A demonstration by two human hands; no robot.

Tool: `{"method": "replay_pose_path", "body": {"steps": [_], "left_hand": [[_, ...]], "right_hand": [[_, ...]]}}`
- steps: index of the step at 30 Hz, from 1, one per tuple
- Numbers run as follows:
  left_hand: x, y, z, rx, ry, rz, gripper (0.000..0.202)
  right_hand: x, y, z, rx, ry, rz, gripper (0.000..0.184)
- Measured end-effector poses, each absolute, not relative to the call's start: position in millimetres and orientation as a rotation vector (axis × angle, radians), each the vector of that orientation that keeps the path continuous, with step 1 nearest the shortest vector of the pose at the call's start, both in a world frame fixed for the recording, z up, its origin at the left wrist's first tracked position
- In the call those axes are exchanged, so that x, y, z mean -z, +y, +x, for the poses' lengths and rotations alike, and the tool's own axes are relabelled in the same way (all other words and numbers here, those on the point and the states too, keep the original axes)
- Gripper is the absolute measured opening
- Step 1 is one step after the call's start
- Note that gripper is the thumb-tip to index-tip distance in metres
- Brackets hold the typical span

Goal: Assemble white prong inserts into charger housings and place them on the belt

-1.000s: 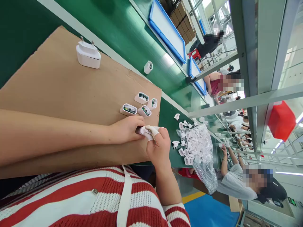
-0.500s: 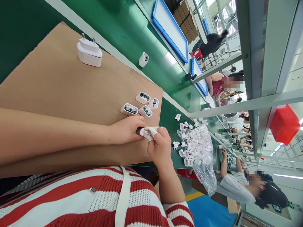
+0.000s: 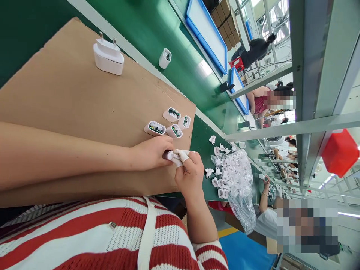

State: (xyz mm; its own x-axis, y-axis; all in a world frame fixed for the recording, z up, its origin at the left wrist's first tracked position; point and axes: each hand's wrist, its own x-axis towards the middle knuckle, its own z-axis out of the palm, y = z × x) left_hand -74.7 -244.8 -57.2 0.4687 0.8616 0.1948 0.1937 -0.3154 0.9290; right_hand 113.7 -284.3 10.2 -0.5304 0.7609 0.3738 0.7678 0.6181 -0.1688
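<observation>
On the cardboard sheet (image 3: 84, 101), my left hand (image 3: 153, 152) is closed around a small white charger housing (image 3: 169, 155), largely hidden by the fingers. My right hand (image 3: 191, 170) pinches the end of the same housing with fingertips in white finger covers. Any smaller part between these fingertips cannot be made out. Just beyond my left hand stand several open charger housings (image 3: 155, 128) with circuit boards showing inside. A white charger with a two-pin plug (image 3: 109, 58) sits at the far left of the cardboard.
A single open housing (image 3: 165, 58) stands on the green conveyor belt (image 3: 140, 41). To the right, a clear plastic bag (image 3: 239, 180) holds many white plug parts, with more lying loose beside it. A co-worker's arm (image 3: 263, 197) is further right. Blue-rimmed trays (image 3: 208, 33) line the far side.
The view has shifted slightly. The lone housing on the green belt has moved left and away. Both my hands keep their hold on the charger housing. The co-worker at right has leaned and turned.
</observation>
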Motion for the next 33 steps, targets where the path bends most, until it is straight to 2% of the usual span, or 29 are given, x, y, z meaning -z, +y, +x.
{"method": "replay_pose_path", "body": {"steps": [7,18,22,26,28,31,33], "left_hand": [[53.5,-243.3,-75.8,-0.89,0.946,1.798,0.024],[53.4,-243.6,-76.6,-0.922,0.975,1.861,0.038],[48.2,-243.1,-76.6,-0.897,0.984,1.885,0.033],[34.3,-255.6,-89.0,-0.776,1.032,1.93,0.035],[22.3,-265.7,-101.5,-0.815,1.041,1.984,0.036],[-5.2,-266.1,-125.6,-0.991,1.09,1.993,0.037],[-27.5,-245.5,-147.5,-1.048,1.295,1.894,0.041]], "right_hand": [[-8.4,-277.3,114.7,0.031,-2.501,-1.305,0.026],[4.2,-269.8,120.1,0.044,-2.5,-1.42,0.016],[8.3,-274.3,120.7,-0.102,-2.395,-1.446,0.013],[6.2,-249.5,146.0,-0.353,-2.004,-1.407,0.036],[1.7,-226.6,165.6,-0.277,-1.818,-1.558,0.04],[-1.8,-195.0,187.0,-0.117,-1.75,-2.0,0.05],[1.4,-182.9,193.0,-0.062,-1.719,-2.217,0.053]]}}
